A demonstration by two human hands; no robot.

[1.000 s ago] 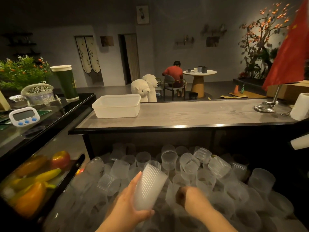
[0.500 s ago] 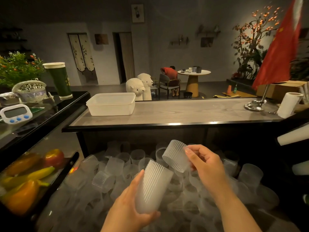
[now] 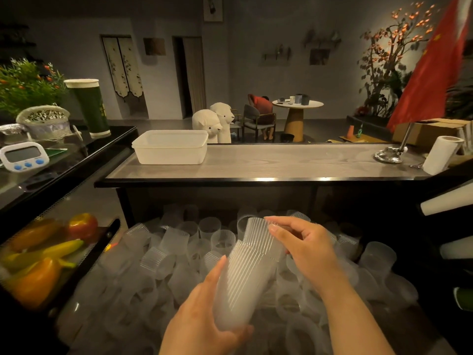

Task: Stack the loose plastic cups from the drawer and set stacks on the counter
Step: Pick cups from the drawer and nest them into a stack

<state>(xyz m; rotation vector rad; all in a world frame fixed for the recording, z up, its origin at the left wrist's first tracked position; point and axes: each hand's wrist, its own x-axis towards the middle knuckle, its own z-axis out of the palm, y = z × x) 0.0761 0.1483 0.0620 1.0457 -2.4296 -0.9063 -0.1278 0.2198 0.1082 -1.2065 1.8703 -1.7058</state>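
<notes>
Since half a second earlier, right hand [image 3: 304,248] had brought its single cup [image 3: 258,235] down from apart and above onto the open end of the stack [image 3: 242,285]; the cup now sat partly nested, base pointing up and away.

Grip: left hand [image 3: 204,321] was wrapped round the lower part of the stack, thumb along the ribbed wall. Right hand pinched the top cup with thumb and fingertips [image 3: 272,228] near its far end.

Location: stack was held tilted in the air above the open drawer [image 3: 153,290], which was heaped with loose cups. No stacks stood on the counter [image 3: 281,162] yet.

Risks (judged):
- Cup looked slightly askew to the stack; pushed at an angle, it could jam or buckle the thin ribbed wall.
- Squeezing hard with the left hand might ovalise the rim and block seating.
- Slick plastic and a one-handed hold could let the stack slide back into the heap.

Clearance:
- Counter's dark front edge overhung the back of the drawer, so a lift must go up and forward over it.
- White tub [image 3: 170,147] occupied counter left; flag stand [image 3: 390,155] and paper roll [image 3: 441,155] sat at right; bare wood lay between.
- Fruit case [image 3: 51,252] stood close on the left.
</notes>
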